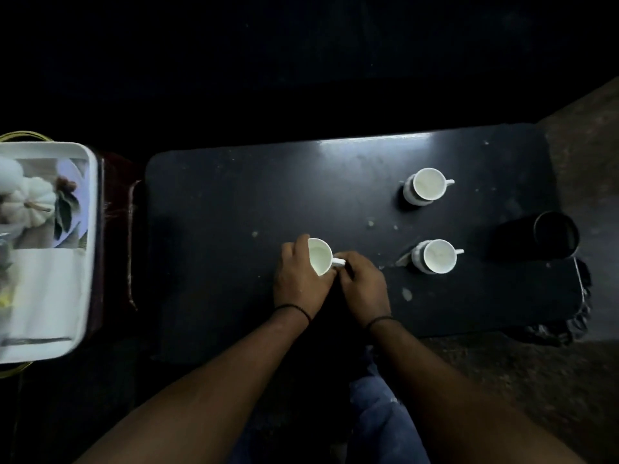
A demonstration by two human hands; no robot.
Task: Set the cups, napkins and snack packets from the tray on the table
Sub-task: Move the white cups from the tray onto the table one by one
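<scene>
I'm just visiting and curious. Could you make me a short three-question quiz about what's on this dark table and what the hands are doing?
1. How many white cups are on the table?
2. True or false: the tray sits on the table's right side.
3. Which hand pinches the handle of the held cup? A) left B) right

Key
1. Three: the held one, the far cup and the near cup.
2. False; it is on the left.
3. B: the right hand is at the handle, the left hand cradles the body.
</scene>
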